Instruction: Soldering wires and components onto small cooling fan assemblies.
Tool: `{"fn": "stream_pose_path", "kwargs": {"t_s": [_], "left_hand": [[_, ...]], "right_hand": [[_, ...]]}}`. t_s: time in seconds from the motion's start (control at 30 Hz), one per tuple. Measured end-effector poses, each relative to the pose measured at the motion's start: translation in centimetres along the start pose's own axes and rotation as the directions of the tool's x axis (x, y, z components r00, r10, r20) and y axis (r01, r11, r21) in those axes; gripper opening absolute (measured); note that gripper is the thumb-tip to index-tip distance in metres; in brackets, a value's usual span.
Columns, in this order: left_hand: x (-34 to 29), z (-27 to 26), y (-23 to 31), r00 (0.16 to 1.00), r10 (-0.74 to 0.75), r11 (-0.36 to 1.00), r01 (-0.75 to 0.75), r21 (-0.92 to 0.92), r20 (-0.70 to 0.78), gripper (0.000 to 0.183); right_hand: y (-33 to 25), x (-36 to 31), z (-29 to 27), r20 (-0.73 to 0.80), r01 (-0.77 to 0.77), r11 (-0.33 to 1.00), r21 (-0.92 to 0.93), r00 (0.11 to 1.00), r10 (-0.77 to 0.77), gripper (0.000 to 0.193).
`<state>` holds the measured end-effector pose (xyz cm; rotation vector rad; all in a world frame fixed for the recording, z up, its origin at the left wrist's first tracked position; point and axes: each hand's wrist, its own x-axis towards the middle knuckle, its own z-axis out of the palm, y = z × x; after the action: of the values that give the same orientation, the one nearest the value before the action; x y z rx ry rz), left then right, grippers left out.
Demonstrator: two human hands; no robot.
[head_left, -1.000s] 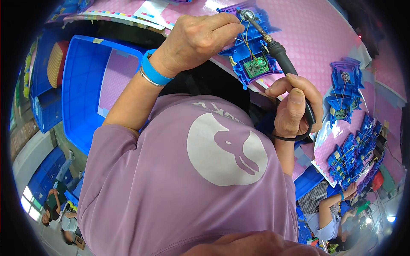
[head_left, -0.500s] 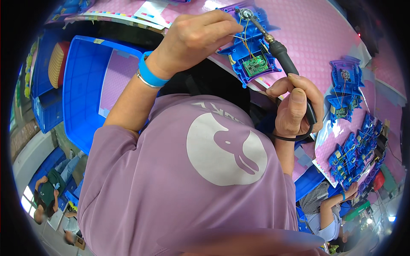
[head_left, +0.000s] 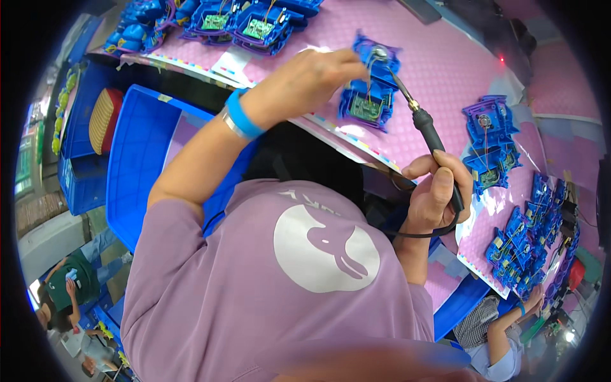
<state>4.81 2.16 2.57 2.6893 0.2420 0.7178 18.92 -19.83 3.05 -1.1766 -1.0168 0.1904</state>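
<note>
My right hand (head_left: 439, 191) is closed around the black handle of a soldering iron (head_left: 428, 126). The iron's metal tip points up and left, beside a blue and purple plastic housing (head_left: 384, 76) on the table. Inside that housing are a round silver part (head_left: 379, 53) near the far end, a green circuit board (head_left: 366, 107) at the near end, and thin wires between them. My left hand (head_left: 312, 79), with a blue wristband, pinches a thin wire at the housing's left side. Motion blurs its fingertips, so the exact grip point is unclear.
A similar open housing (head_left: 489, 140) lies to the right, with a pile of housings (head_left: 525, 235) beyond it. More housings with boards (head_left: 254, 28) stand at the far left. A blue bin (head_left: 137, 159) sits below the table edge. A co-worker's arm (head_left: 509, 325) reaches in at lower right.
The view has shifted, bringing the far-left housings in. The iron's tip has come off the round silver part and now sits lower right of it. Both hands keep their grips.
</note>
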Motion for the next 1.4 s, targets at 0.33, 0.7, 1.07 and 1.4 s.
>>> {"fn": "stream_pose_path", "kwargs": {"t_s": [0.33, 0.7, 1.07, 1.4], "left_hand": [[15.8, -0.3, -7.0, 0.963, 0.262, 0.965, -0.261, 0.022, -0.067, 0.014], [20.3, 1.2, -14.2, 0.989, 0.149, 0.931, -0.149, 0.334, 0.026, 0.016], [11.4, 12.0, 11.5, 0.945, 0.317, 0.895, -0.268, -0.356, 0.085, 0.036], [13.7, 15.3, 10.1, 0.964, 0.204, 0.91, -0.252, -0.33, -0.172, 0.024]], "right_hand": [[0.0, -0.8, -4.6, -0.251, -0.022, 0.999, -0.034, 0.968, 0.013, 0.028], [-0.6, -0.7, -6.6, -0.279, -0.011, 0.997, -0.072, 0.96, -0.01, 0.029], [-2.6, -0.5, -8.9, -0.447, 0.186, 0.973, -0.137, 0.865, -0.228, 0.034], [-4.2, -1.8, -9.1, -0.471, 0.173, 0.965, -0.196, 0.847, -0.247, 0.033]]}}
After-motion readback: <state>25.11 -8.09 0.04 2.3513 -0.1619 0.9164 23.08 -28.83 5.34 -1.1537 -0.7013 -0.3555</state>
